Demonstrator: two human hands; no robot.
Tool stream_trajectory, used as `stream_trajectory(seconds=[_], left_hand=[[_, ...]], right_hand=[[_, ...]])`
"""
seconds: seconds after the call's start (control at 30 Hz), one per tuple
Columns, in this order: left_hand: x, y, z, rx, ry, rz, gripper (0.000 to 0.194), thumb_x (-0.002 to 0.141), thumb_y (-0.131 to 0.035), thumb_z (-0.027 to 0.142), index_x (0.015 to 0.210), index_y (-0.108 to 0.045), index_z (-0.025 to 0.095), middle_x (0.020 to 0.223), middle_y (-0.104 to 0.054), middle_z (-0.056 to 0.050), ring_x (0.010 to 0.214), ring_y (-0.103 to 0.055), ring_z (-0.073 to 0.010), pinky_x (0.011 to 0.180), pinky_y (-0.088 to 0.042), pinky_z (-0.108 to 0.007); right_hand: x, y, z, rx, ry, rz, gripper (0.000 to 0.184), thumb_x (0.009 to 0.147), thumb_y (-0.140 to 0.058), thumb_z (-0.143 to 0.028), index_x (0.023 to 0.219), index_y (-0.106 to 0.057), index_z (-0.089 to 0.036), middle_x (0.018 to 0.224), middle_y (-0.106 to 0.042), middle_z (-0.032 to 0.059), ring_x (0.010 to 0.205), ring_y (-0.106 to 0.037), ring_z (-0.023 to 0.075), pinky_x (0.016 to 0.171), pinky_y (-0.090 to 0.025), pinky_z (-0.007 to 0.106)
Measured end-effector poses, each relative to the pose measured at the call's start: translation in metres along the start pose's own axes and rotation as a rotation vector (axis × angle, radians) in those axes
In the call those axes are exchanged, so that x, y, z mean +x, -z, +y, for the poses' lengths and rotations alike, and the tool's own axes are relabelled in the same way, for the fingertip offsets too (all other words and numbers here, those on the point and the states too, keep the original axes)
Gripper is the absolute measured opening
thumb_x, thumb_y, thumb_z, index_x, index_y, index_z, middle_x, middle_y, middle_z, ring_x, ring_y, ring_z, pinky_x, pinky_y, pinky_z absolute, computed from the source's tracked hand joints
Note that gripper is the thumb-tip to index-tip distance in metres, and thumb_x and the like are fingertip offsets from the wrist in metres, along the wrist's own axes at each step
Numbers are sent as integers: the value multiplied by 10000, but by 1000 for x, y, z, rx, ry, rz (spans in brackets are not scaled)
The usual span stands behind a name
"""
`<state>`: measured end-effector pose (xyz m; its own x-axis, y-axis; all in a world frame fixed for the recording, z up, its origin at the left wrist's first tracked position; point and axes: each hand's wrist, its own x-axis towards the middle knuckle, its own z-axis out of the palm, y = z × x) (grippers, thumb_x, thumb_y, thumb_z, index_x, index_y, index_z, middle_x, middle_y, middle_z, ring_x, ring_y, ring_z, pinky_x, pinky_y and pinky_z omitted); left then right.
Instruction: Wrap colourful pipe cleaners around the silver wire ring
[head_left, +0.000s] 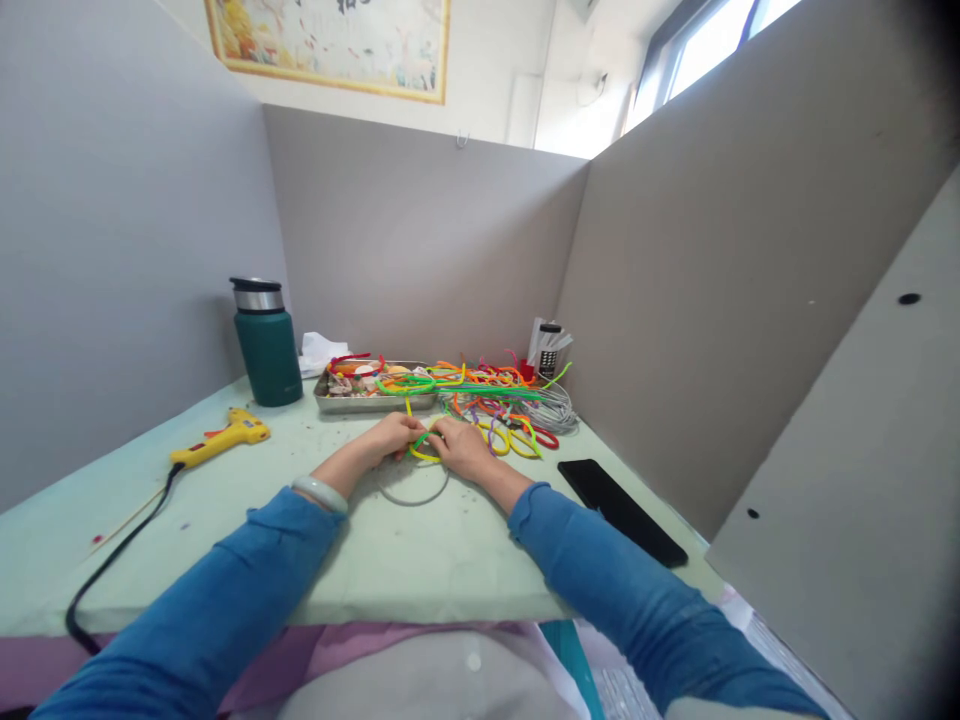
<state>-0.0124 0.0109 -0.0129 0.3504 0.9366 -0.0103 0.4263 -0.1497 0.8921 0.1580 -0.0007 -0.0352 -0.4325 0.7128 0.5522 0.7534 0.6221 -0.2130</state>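
My left hand [391, 434] and my right hand [463, 448] meet over the pale green table, both with fingers closed on a green and yellow pipe cleaner [422, 446] bent into a loop between them. A thin wire ring [412, 487] lies on the table just below the hands. Behind them is a heap of coloured pipe cleaners [491, 400], green, orange, yellow, red and purple. Both arms wear blue sleeves, and a pale bangle sits on my left wrist.
A metal tray [375, 401] of small bits stands behind the hands. A dark green flask [267, 343] stands at the back left. A yellow glue gun [221, 438] with a black cord lies left. A black phone [621, 510] lies right. Grey partitions enclose the desk.
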Motion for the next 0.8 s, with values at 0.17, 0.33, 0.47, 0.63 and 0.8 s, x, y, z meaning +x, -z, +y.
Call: stream_trajectory(seconds=[0.17,0.33,0.47,0.63,0.8], left_hand=[[2,0,-2,-24,15,12,306,631,-623,439,635,-527,148,405,-331,66,354,-299,-59,385,-236,-219],[4,0,-3,-60,25,11,303,640,-616,439,662,-534,148,400,-311,73,348,-290,-60,381,-239,-222],[0,-1,2,-48,17,-5,330,623,-629,463,649,-531,149,400,-309,74,347,-280,-55,380,-219,-220],[-4,-2,7,-55,17,-22,336,608,-638,467,646,-520,155,402,-276,88,348,-261,-51,379,-225,-217],[-4,-3,7,-35,-15,-29,308,615,-629,442,657,-545,148,418,-318,79,351,-273,-48,376,-220,-211]], right_hand=[[5,-3,0,-93,14,-68,254,881,-399,-362,905,-572,-178,884,-596,61,801,-515,147,692,-349,246],[6,-1,0,-106,61,-50,258,894,-370,-353,906,-560,-179,873,-595,61,794,-512,147,681,-345,245],[4,3,1,-82,96,-36,247,892,-380,-338,881,-569,-179,853,-599,52,801,-511,142,687,-342,236],[3,6,2,-82,83,-30,268,887,-390,-364,863,-579,-176,829,-602,48,763,-511,137,663,-332,233],[2,7,1,-109,91,-10,341,913,-316,-367,839,-588,-175,823,-613,52,755,-518,131,645,-323,229]])
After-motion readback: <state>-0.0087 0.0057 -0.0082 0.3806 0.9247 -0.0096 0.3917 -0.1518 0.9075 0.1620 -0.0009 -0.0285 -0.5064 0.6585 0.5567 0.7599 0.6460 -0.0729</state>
